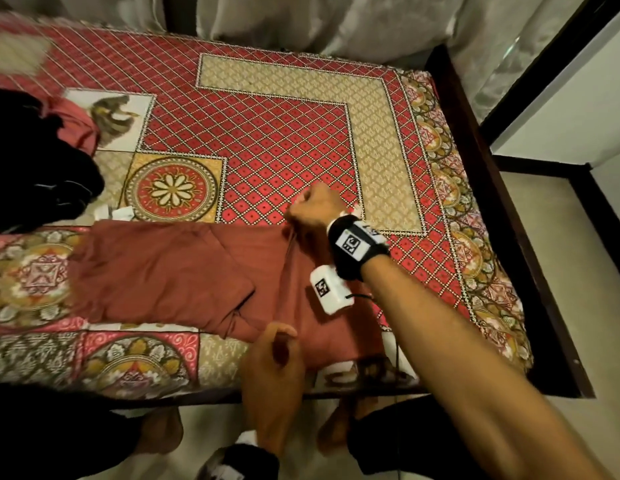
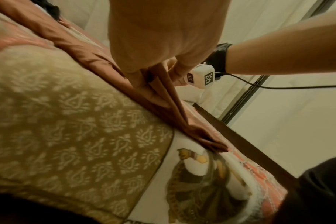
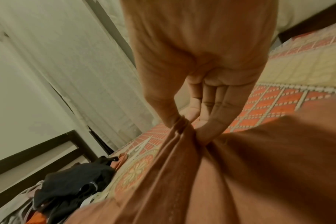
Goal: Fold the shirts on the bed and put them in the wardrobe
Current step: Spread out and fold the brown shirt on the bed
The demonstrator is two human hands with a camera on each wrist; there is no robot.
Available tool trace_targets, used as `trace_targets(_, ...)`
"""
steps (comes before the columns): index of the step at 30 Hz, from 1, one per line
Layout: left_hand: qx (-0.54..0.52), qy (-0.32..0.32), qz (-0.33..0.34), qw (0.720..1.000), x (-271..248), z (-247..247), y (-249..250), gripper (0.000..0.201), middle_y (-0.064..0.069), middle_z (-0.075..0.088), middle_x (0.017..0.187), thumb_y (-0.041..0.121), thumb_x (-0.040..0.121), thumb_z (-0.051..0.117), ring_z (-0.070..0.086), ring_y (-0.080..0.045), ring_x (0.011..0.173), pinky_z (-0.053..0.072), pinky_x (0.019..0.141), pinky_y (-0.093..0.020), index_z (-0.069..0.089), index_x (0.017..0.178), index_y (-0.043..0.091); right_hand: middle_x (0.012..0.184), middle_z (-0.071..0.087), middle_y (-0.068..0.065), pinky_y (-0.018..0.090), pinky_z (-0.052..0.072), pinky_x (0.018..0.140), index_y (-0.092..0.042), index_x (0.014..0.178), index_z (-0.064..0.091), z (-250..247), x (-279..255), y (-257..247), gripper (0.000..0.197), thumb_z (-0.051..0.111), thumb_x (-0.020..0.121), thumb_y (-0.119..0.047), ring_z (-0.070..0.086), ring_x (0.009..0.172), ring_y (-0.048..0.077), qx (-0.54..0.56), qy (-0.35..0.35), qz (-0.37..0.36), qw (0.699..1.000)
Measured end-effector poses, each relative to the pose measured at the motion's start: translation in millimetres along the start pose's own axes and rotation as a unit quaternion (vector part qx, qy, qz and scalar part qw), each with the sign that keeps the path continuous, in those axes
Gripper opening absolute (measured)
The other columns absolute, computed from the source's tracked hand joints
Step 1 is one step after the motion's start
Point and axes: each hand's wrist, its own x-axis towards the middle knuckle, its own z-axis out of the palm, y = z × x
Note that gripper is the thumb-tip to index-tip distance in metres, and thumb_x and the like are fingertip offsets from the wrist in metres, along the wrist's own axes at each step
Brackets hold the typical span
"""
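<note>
Hands at work on a rust-red shirt [image 1: 170, 271] laid along the near edge of a bed [image 1: 509, 216] covered in a patterned red and gold spread. Nearest the person, the left hand [image 1: 272, 362] pinches a fold of the cloth at the shirt's near edge, thumb and fingers closed on a doubled ridge, as the left wrist view shows plainly. Farther in, the right hand [image 1: 313, 209] pinches the same ridge at the shirt's far edge, its thumb and forefinger gathered round a bunched hem in the right wrist view. Between the two grips a raised crease runs near to far, crosswise to the garment, whose long axis lies left to right, parallel with the near edge of the bed. Most of the shirt lies flat to the left of both hands; a shorter part lies under the right forearm. Judged from this, the coming fold carries the held line sideways, and both hands must travel together to keep it straight. Beyond, toward the left edge of the bed, a heap of dark clothes [image 1: 35, 157] waits, well apart.
</note>
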Motion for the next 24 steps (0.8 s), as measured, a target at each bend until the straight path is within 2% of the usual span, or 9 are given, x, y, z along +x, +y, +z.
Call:
trace_targets(3,0.02,0.008,-0.033,0.999,3,-16,-19,0.011,0.011,0.068,0.08,0.022,0.089,0.063,0.063,-0.003,0.077,0.054,0.071,-0.038,0.065,0.09,0.034,0.062,0.065,0.003,0.025,0.054,0.059,-0.016,0.065,0.059,31,-3,0,0.015,0.064,0.079,-0.02,0.06,0.055,0.018,0.022,-0.022,0.015,0.999)
trace_targets(5,0.033,0.003,-0.051,0.998,1,-23,-21,0.013,0.01,0.069,0.088,0.025,0.087,0.064,0.065,-0.011,0.083,0.055,0.075,-0.04,0.066,0.096,0.033,0.066,0.074,0.003,0.04,0.062,0.075,-0.019,0.068,0.062,36,-6,6,0.025,0.07,0.078,-0.041,0.073,0.066,0.024,0.067,-0.054,0.03,0.996)
trace_targets(7,0.088,0.019,-0.037,0.995,-2,-30,-18,0.016,0.007,0.064,0.098,0.025,0.085,0.065,0.062,-0.018,0.089,0.049,0.074,-0.034,0.068,0.1,0.029,0.069,0.076,0.005,0.052,0.062,0.08,-0.016,0.069,0.066,29,-5,19,0.039,0.069,0.08,-0.054,0.076,0.072,0.032,0.1,-0.047,0.022,0.994)
trace_targets(8,0.126,0.035,-0.019,0.991,-4,-31,-14,0.019,0.003,0.061,0.103,0.025,0.083,0.065,0.059,-0.019,0.091,0.046,0.073,-0.032,0.07,0.102,0.025,0.071,0.076,0.004,0.051,0.062,0.081,-0.016,0.073,0.069,22,-4,26,0.037,0.067,0.083,-0.052,0.075,0.073,0.032,0.095,-0.022,0.018,0.995)
trace_targets(10,0.166,0.042,0.049,0.984,-5,-24,-1,0.022,-0.003,0.055,0.107,0.025,0.08,0.065,0.054,-0.022,0.094,0.046,0.076,-0.034,0.07,0.101,0.018,0.077,0.075,0.001,0.034,0.058,0.076,-0.016,0.084,0.073,-2,-5,41,0.023,0.065,0.088,-0.038,0.073,0.075,0.025,0.024,0.053,0.013,0.998)
trace_targets(12,0.179,-0.01,0.14,0.974,0,1,16,0.019,-0.004,0.054,0.105,0.022,0.08,0.068,0.05,-0.021,0.093,0.044,0.077,-0.037,0.066,0.097,0.016,0.081,0.073,0.003,0.025,0.049,0.065,-0.014,0.09,0.073,-25,-6,66,0.02,0.066,0.09,-0.033,0.069,0.077,0.022,-0.092,0.103,0.027,0.99)
trace_targets(15,0.226,-0.12,0.213,0.943,14,59,41,0.027,-0.005,0.055,0.099,0.035,0.077,0.069,0.048,-0.026,0.086,0.041,0.071,-0.041,0.061,0.093,0.014,0.089,0.075,0.011,0.029,0.055,0.067,-0.006,0.094,0.075,-39,1,96,0.046,0.072,0.085,-0.052,0.067,0.073,0.023,-0.122,0.055,0.101,0.986)
trace_targets(19,0.341,-0.233,0.146,0.899,10,101,50,0.056,-0.006,0.056,0.103,0.056,0.064,0.067,0.052,-0.029,0.094,0.044,0.076,-0.045,0.057,0.101,0.016,0.09,0.078,0.007,0.042,0.064,0.078,-0.006,0.092,0.074,-44,18,106,0.053,0.084,0.073,-0.055,0.075,0.082,0.025,0.035,-0.025,0.14,0.989)
trace_targets(24,0.353,-0.176,0.087,0.915,1,111,46,0.041,-0.007,0.051,0.094,0.039,0.059,0.06,0.049,-0.03,0.087,0.043,0.069,-0.045,0.047,0.092,0.019,0.09,0.076,0.005,0.029,0.057,0.062,-0.005,0.093,0.073,-43,32,107,0.033,0.088,0.077,-0.03,0.073,0.083,0.021,0.035,-0.088,0.137,0.986)
